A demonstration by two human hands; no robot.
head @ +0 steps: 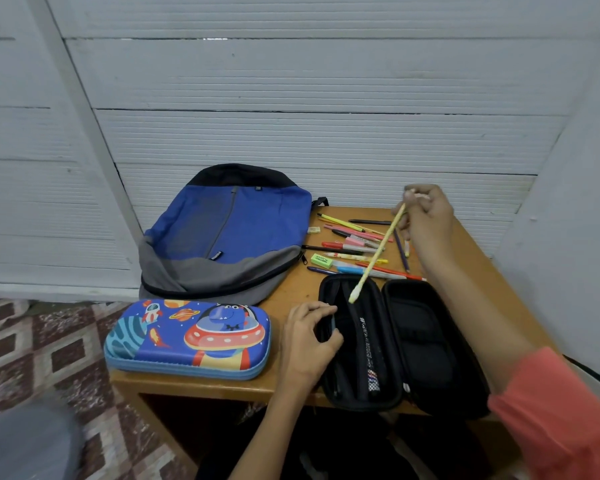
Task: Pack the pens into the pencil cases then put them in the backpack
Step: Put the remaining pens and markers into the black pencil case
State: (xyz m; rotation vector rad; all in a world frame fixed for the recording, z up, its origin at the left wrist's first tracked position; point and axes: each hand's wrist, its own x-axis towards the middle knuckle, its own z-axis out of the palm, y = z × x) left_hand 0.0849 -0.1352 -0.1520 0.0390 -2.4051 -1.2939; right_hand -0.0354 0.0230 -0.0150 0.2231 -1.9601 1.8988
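Yellow pen [378,252] pinched in right hand [430,216] — tip over black case [361,405], left hand [305,344] seemingly gripping rim

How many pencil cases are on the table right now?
2. The blue space-print case lies closed at the front left; the black case lies open to its right, the left hand gripping its edge.

A wall of white ribbed panels [309,133] is seen behind, divided by dark horizontal seams (a plain pale wall [575,202] is met at the right). A small brown wooden table [187,384] is set against it. The floor [32,344] is covered in a maroon-and-cream geometric pattern, evenly lit.
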